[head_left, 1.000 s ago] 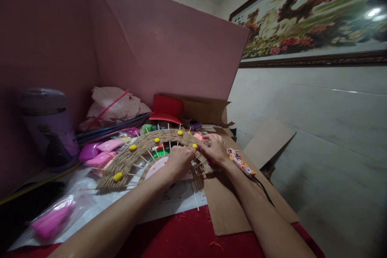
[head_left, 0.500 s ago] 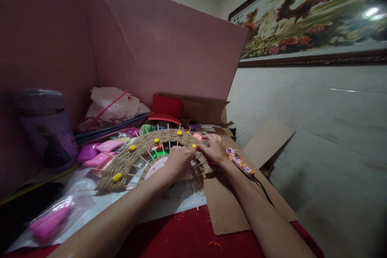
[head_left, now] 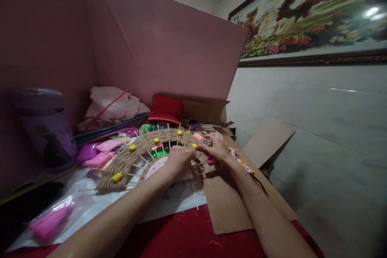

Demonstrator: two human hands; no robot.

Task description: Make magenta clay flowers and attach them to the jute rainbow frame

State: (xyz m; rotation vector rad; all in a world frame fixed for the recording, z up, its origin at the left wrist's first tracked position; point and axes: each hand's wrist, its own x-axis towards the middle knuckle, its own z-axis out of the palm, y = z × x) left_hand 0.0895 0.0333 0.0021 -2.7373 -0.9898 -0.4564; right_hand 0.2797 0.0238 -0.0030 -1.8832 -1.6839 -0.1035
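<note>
An arch of woven brown cord on thin wooden sticks lies in front of me, dotted with yellow oval pieces. My left hand is closed at the arch's inner edge, its curled fingertips largely hidden beside one yellow piece. Over the right end of the arch lies my right hand, thumb and fingers apart. Its thumb side is close to a small magenta piece. More magenta bits show under the palm. Inside the arch is a smaller pale half-round with pink spots.
Pink and purple clay packets lie left of the arch, with a bagged pink lump nearer me. A purple tumbler stands at far left. Cardboard and a flower-patterned tool with a black cord lie at right.
My right hand has shifted slightly up and opened a little, uncovering magenta bits at the arch's right end. My left hand and the arch stay in place.
</note>
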